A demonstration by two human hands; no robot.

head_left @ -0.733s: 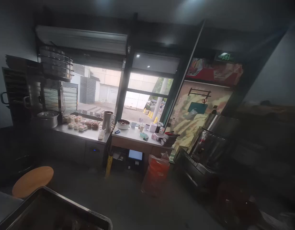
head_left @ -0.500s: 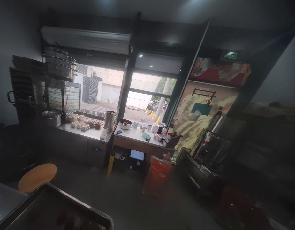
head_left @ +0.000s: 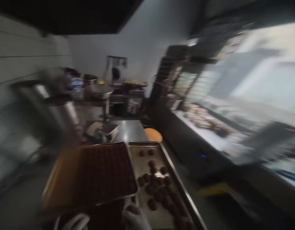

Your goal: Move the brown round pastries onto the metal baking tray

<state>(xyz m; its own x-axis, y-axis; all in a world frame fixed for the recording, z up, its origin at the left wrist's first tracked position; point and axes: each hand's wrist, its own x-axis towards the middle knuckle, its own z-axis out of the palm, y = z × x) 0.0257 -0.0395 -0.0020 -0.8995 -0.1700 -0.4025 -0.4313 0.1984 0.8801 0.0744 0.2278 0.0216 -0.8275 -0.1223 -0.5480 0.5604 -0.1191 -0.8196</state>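
Observation:
My right hand (head_left: 136, 220), in a pale glove, is at the bottom centre beside the near corner of a tray of dark rows (head_left: 132, 194). Its fingers look curled around a dark ball (head_left: 133, 209), though blur softens the detail. A pale, blurred shape at the bottom left appears to be my left hand (head_left: 78, 222), also gloved; its fingers are smeared. To the right lies a metal baking tray (head_left: 171, 164) with several dark round balls (head_left: 152, 204) scattered and clustered on its light surface.
Beyond the trays are a steel worktop (head_left: 130, 129) and a round orange-brown top (head_left: 153, 134). A counter with packed food (head_left: 200, 116) runs below the window on the right. Tall metal containers (head_left: 63, 118) stand along the left wall.
My view has swung left and down, away from the window tables. Both trays and my hands now show; earlier only a tray corner was visible at the lower left.

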